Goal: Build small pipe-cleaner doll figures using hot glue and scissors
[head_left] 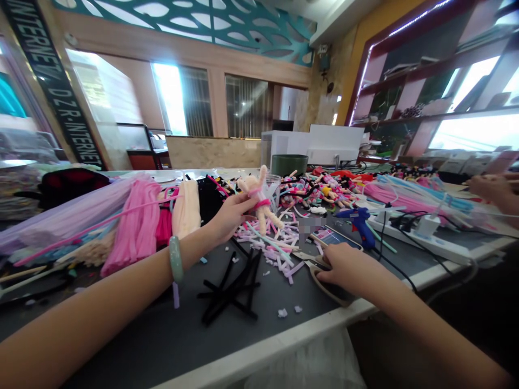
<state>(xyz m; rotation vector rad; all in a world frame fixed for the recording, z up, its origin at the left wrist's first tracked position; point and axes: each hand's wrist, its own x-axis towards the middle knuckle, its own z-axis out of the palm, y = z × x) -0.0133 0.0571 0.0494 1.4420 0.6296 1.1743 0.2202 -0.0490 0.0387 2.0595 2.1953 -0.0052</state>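
My left hand (230,217) is closed around a small cream pipe-cleaner figure (259,199) with pink bands, held upright above the grey table (162,335). A jade bangle (175,259) circles that wrist. My right hand (344,268) rests low on the table over a pair of beige-handled scissors (324,275), fingers curled onto the handles. A phone (336,237) lies just beyond this hand. Black pipe-cleaner pieces (235,289) lie between my arms, and cut pastel scraps (275,243) are heaped under the figure.
Bundles of pink, lilac and cream pipe cleaners (133,221) fill the left side. A blue glue gun (360,224), a white power strip (421,235) with cables and several finished figures (320,189) lie to the right. Another person's hands (492,189) work at the far right.
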